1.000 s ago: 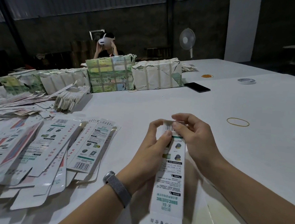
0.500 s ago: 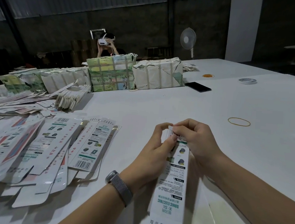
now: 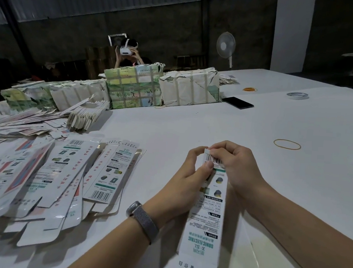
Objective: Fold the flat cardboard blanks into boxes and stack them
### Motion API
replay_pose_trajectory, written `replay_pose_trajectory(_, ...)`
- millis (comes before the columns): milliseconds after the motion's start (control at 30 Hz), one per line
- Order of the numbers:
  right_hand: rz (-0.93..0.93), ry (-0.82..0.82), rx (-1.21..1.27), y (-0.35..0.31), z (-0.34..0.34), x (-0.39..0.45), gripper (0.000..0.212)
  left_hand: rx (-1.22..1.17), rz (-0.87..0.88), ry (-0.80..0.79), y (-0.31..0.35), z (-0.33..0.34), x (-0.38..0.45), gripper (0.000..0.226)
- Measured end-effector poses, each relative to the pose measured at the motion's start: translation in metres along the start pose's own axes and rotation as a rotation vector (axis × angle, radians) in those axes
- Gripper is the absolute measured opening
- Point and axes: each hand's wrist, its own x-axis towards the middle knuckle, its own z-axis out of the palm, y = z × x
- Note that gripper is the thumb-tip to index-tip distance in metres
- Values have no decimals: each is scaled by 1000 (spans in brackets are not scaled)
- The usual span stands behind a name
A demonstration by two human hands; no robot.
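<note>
We cannot see the near end of the long white box (image 3: pixel 206 216), which runs out of the bottom of the frame, and the hands cover most of its far end flap. Our left hand (image 3: pixel 185 183) pinches the box's far end with curled fingers, thumb pressed just below the barcode; our right hand (image 3: pixel 235 168) curls its grip round the barcoded flap from the other side. The box sits low at centre, over the white surface (image 3: pixel 256 123). On its face we read "SONIC ELECTRIC" and "X-SL" upside down; the smaller print is too fine to make out. A heap of flat blanks (image 3: pixel 47 178) with the same printing lies to the left. Further back, taped paper-wrapped bundles (image 3: pixel 160 86) stand in a row, their contents hidden. A rubber band (image 3: pixel 287 144) lies to the right.
</note>
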Motion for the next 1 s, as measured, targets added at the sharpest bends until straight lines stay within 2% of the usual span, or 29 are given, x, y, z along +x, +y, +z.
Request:
replay_pose_trajectory(167,9,13,13,0,-2,0,23,43,-9,-13,-1,-1,0,36)
replay_pose_trajectory(300,9,11,20,0,-3,1,22,63,-7,-20,-2,-2,1,38)
replay_pose_trajectory(567,23,-54,99,-1,-2,-1,28,7,14,28,-4,-1,2,25)
replay_pose_trajectory(833,-45,-67,78,5,3,-3,2,-51,75,134,-3,-7,4,15)
replay_pose_trajectory(1000,-70,-47,41,7,-1,-1,10,-26,88,151,-5,-6,5,17)
